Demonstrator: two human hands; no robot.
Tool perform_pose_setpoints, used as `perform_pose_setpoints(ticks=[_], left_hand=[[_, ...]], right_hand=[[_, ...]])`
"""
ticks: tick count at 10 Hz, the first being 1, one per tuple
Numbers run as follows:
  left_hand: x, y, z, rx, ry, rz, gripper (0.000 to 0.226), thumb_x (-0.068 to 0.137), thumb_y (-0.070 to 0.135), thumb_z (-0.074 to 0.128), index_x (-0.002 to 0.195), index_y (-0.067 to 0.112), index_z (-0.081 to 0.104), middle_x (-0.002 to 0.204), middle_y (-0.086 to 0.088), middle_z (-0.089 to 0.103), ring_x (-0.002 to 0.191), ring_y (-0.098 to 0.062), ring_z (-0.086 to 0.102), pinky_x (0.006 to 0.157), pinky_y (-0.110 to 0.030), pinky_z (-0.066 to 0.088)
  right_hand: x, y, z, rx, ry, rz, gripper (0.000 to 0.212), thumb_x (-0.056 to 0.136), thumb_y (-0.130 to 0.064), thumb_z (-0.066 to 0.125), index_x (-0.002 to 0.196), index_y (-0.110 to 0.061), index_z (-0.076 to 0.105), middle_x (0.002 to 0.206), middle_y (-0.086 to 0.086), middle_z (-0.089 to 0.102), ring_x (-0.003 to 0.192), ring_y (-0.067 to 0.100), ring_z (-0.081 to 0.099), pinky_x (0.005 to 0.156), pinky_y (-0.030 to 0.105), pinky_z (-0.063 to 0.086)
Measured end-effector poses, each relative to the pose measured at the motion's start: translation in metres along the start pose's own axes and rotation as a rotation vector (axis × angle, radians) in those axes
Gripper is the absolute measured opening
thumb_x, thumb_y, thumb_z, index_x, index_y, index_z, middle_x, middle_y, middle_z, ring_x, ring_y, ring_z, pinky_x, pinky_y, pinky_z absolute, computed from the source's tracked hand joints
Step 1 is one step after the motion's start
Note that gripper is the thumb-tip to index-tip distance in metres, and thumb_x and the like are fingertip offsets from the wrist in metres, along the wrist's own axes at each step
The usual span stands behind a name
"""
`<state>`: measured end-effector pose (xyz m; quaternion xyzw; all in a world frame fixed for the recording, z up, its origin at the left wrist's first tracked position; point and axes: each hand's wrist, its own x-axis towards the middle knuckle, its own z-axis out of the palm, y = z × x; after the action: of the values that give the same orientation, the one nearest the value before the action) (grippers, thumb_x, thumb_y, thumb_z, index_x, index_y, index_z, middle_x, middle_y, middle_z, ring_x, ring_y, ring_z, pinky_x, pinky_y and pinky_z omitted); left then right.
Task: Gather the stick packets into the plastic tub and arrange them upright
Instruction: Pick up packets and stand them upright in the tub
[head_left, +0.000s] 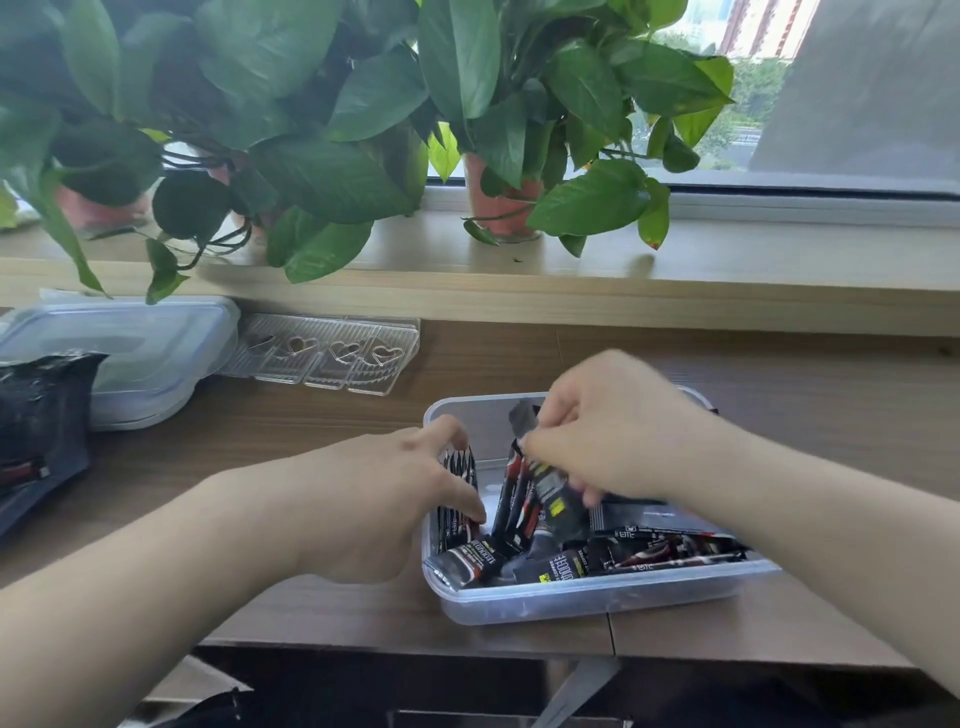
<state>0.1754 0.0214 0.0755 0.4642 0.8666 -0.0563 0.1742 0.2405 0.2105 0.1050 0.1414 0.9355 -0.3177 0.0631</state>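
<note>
A clear plastic tub (571, 605) sits on the wooden table near its front edge. Inside it are several black and red stick packets (654, 553), most lying flat at the right and front. A small group of packets (460, 499) stands upright against the tub's left wall, and my left hand (374, 499) presses against them with thumb and fingers. My right hand (618, 441) hovers over the middle of the tub, pinching a black stick packet (558, 501) that hangs tilted downwards. A few more packets lean upright just left of it.
A clear tub lid (130, 353) lies at the far left, beside a ribbed transparent tray with heart cut-outs (332, 353). A black foil bag (36, 431) rests at the left edge. Potted plants (498, 202) line the window ledge behind.
</note>
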Motion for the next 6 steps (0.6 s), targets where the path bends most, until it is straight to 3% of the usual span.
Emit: perform_pose_setpoints(ticks=[1,3,4,5,6], left_hand=[[-0.001,0.002,-0.001,0.010,0.012,0.025,0.075,0.081,0.002,0.041,0.137,0.053,0.044,0.148,0.009,0.015,0.107,-0.013,0.049,0.077,-0.020,0.036],[0.000,-0.012,0.008,-0.009,0.050,0.083,0.080,0.080,0.003,0.042,0.140,0.054,0.034,0.138,0.017,0.026,0.120,-0.009,0.046,0.090,-0.026,0.044],[0.033,-0.032,0.040,-0.107,0.076,0.130,0.047,0.080,0.009,0.040,0.116,0.035,0.052,0.123,0.029,0.047,0.109,0.002,0.055,0.072,-0.014,0.045],[0.022,-0.032,0.045,-0.248,0.259,0.101,0.037,0.081,-0.001,0.050,0.097,0.032,0.054,0.085,0.036,0.052,0.063,0.019,0.050,0.050,-0.010,0.038],[-0.003,-0.030,0.039,-0.319,0.379,0.183,0.048,0.073,0.002,0.056,0.103,0.038,0.050,0.093,0.039,0.050,0.082,0.023,0.046,0.072,-0.007,0.041]], right_hand=[[0.012,0.001,0.021,0.039,-0.188,0.119,0.022,0.090,-0.018,0.062,0.083,0.000,0.074,0.065,0.007,0.075,0.054,0.015,0.070,0.067,0.027,0.062],[0.028,0.004,0.050,0.124,-0.160,0.095,0.015,0.089,-0.015,0.066,0.087,0.000,0.064,0.070,0.011,0.070,0.055,0.019,0.069,0.058,0.028,0.062],[0.027,0.006,0.054,0.196,-0.150,0.120,0.017,0.089,-0.023,0.071,0.088,-0.005,0.069,0.072,0.012,0.076,0.065,0.019,0.075,0.080,0.034,0.058],[0.025,0.006,0.052,0.326,-0.127,0.110,0.012,0.084,-0.018,0.078,0.082,-0.012,0.067,0.069,0.008,0.076,0.064,0.014,0.075,0.073,0.027,0.056],[0.022,0.006,0.050,0.239,-0.147,0.055,0.010,0.084,-0.016,0.076,0.077,-0.016,0.069,0.072,0.006,0.077,0.074,0.017,0.077,0.086,0.036,0.059]])
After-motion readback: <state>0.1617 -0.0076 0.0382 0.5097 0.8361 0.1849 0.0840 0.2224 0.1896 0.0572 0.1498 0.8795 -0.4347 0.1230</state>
